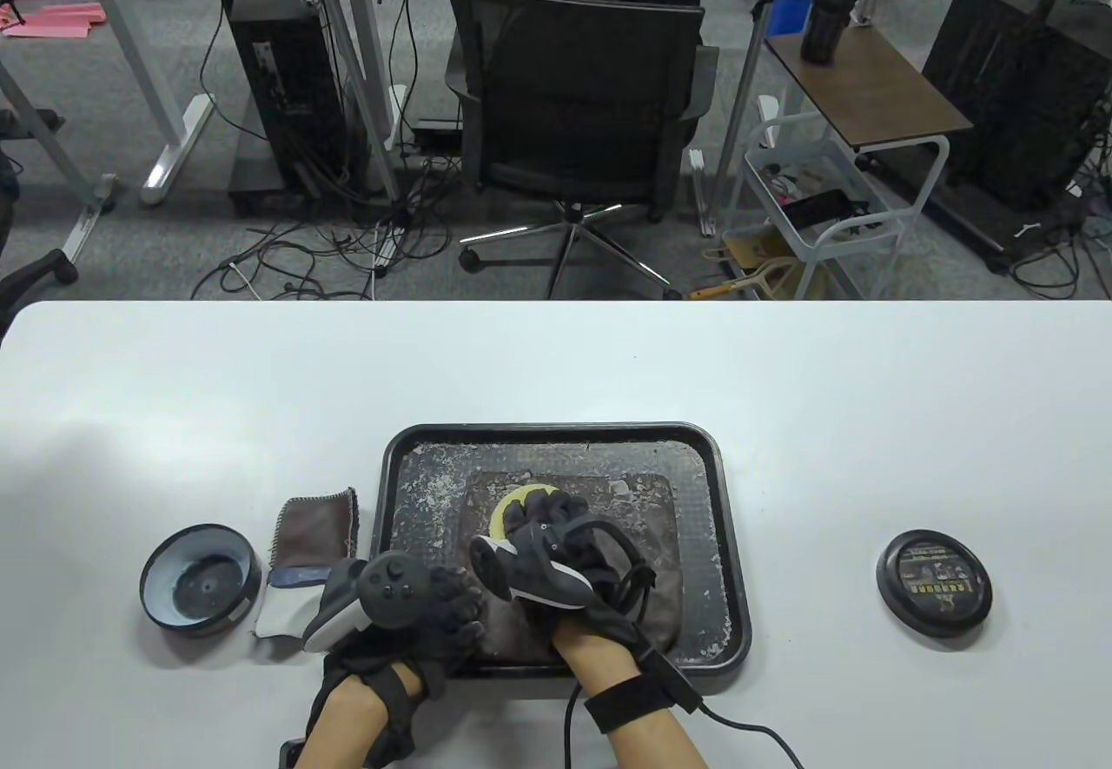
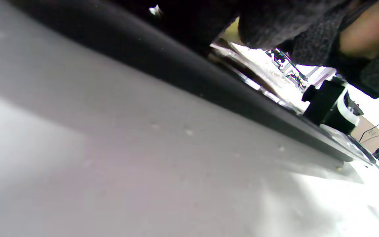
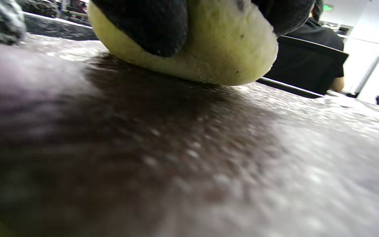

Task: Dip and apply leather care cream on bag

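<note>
A flat brown leather bag [image 1: 643,526] lies in a black tray [image 1: 556,432] speckled with white residue. My right hand [image 1: 543,508] grips a round yellow sponge [image 1: 506,513] and holds it down on the bag's upper left part. In the right wrist view my fingers [image 3: 150,23] curl over the sponge [image 3: 215,49], which touches the leather [image 3: 143,148]. My left hand [image 1: 456,608] rests at the tray's near left corner, its fingers lying over the rim onto the bag's corner. The left wrist view shows the tray's rim [image 2: 176,69] from the table's surface.
An open cream jar [image 1: 200,582] stands on the table left of the tray, and its black lid [image 1: 934,582] lies to the right. A grey-brown cloth [image 1: 317,526] lies between jar and tray. A person sits on an office chair [image 1: 578,100] beyond the table.
</note>
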